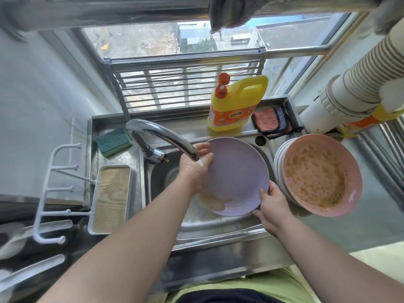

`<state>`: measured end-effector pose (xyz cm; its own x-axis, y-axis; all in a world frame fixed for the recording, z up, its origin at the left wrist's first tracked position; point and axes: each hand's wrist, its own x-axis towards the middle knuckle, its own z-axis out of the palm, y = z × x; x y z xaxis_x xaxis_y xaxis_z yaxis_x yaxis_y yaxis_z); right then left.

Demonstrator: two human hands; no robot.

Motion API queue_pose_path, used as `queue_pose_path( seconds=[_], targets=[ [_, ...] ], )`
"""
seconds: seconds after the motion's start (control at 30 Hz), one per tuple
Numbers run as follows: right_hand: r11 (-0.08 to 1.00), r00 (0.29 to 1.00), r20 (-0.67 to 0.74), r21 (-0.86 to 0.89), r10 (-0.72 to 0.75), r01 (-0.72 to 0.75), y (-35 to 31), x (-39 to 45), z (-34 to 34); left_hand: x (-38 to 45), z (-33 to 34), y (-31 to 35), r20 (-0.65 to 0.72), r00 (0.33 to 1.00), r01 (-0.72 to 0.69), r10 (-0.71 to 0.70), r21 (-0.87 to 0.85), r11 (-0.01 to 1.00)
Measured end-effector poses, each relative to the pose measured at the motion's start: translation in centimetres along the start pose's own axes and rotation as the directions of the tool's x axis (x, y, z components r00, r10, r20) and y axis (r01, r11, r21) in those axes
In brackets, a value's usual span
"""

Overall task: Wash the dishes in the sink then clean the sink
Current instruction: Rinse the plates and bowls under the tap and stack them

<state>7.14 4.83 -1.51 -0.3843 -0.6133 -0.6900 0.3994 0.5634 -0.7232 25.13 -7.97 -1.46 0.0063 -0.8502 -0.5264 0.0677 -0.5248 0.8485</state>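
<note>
Your right hand (272, 204) grips the purple plate (234, 178) tilted over the sink (218, 228); your left hand (196, 165) rubs its face under the tap (166, 136). Wet, it could slip against the dirty stack (319, 173).

A plate (236, 173) over the sink (218, 228), stacked plates (317, 173) right, sponge (114, 141) left.

You had only one view, from a wide-angle camera worn on your head, so no second view shared any of the scene. It looked forward and steeply down, close over the sink (166, 178), which filled the centre of the frame. Your forearms entered from the bottom edge and your shirt showed at the bottom centre. The window (153, 40) ran across the top. Straight lines bent toward the frame's edges.
</note>
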Motion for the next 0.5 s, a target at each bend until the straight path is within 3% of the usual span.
queue_pose_path(
  seconds=[0.07,0.13,0.17,0.23,0.37,0.5],
  targets=[
    [0.993,0.998,0.011,0.095,0.062,-0.063,0.8,0.9,1.0,-0.7,-2.6,-0.3,-0.094,0.992,-0.060,0.086,0.254,0.965],
    [0.977,0.994,0.025,0.181,0.111,-0.113,1.9,1.8,2.1,-1.5,-5.1,-0.8,-0.154,0.962,-0.106,0.224,0.544,0.832],
    [0.966,0.991,0.025,0.221,0.134,-0.136,2.4,2.4,2.8,-1.9,-6.2,-1.4,-0.143,0.954,-0.126,0.262,0.603,0.787],
    [0.939,0.979,0.031,0.279,0.201,-0.201,3.2,3.3,4.2,-2.5,-8.2,-2.9,-0.092,0.974,-0.123,0.208,0.555,0.823],
    [0.893,0.930,0.143,0.264,0.338,-0.365,4.3,4.2,7.0,-4.3,-10.4,-4.5,0.054,0.998,0.007,-0.021,0.249,0.968],
    [0.841,0.838,0.213,0.105,0.503,-0.531,4.6,3.7,7.7,-5.7,-9.3,-5.0,0.055,0.998,-0.018,0.012,0.097,0.995]
  ],
)
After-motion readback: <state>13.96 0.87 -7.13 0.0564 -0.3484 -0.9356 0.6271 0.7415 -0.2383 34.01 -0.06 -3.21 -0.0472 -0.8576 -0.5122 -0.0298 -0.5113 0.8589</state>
